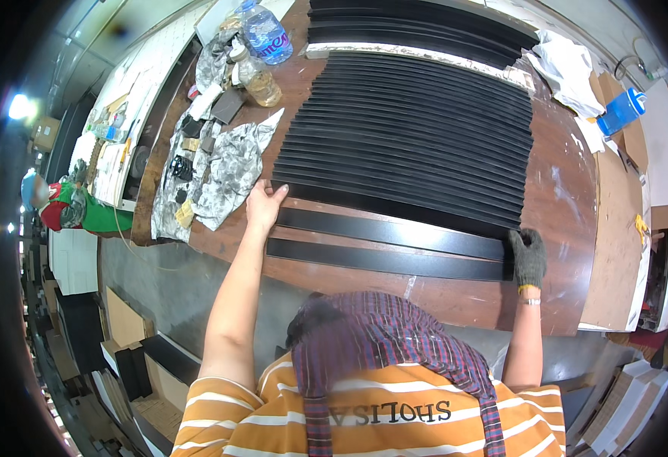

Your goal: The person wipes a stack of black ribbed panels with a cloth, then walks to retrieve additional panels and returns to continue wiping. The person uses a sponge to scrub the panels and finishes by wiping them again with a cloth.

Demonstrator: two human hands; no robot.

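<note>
Strips (410, 137), black and overlapping like slats, cover the middle of the worktop (562, 190), with the front strip (395, 211) nearest the person lying between the two hands. The bare left hand (265, 202) is at its left end, thumb and fingers seeming to pinch the corner. The gloved right hand (529, 259) is at the right end, its fingers curled by the corner; whether they grip or merely rest there I cannot tell. Holding a long, thin piece at both ends probably keeps it straight and lets it be lined up with its neighbours. The glove may guard against sharp edges, or keep marks off the dark surface.

Two loose strips, one farther (395, 232) and one nearer (380, 259), lie apart from the row along the person's side, presumably so each is within easy reach. Across the far side a pale bar (425, 59) separates the row from another black batch (418, 27), perhaps as a stop that squares the row.

The stained rag (231, 167), small bottle (259, 80) and jug (269, 34) sit on the left, and a white cloth (570, 72) on the far right, likely to spare the middle for the strips.
</note>
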